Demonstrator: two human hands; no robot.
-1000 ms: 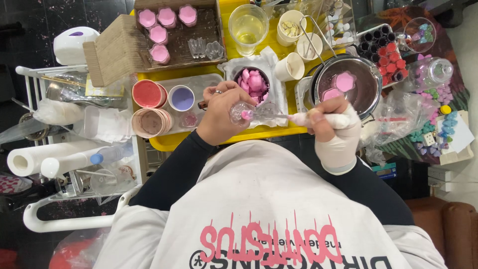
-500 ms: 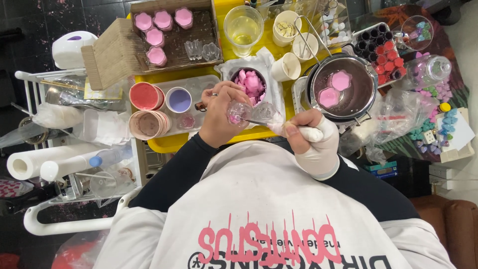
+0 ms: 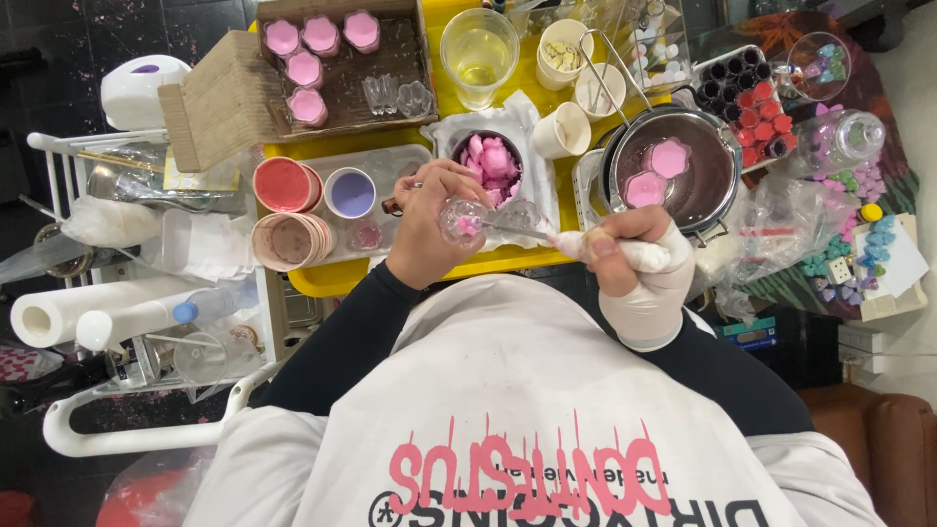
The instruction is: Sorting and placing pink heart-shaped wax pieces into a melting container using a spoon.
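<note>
The left hand is closed around a small clear glass cup, tilted on its side with something pink inside. The right hand, in a white glove, grips a thin tool wrapped in white near the fingers, and the tip of the tool reaches into the mouth of the cup. Both hands hang just above the near edge of the yellow tray, close to the person's chest.

To do this well, I judge the cup should be kept steady and turned slowly by the left hand while the right hand moves only the tip — short, light strokes, so nothing spills on the tray.

Just beyond the hands sits a bowl of pink pieces on a white cloth. To its left stand a red dish, a purple cup and a stack of pinkish dishes. To the right a metal pot holds two pink flower shapes — well apart from the hands. Farther off lie a cardboard box with pink flower-shaped pieces and a clear beaker of yellowish liquid.
</note>
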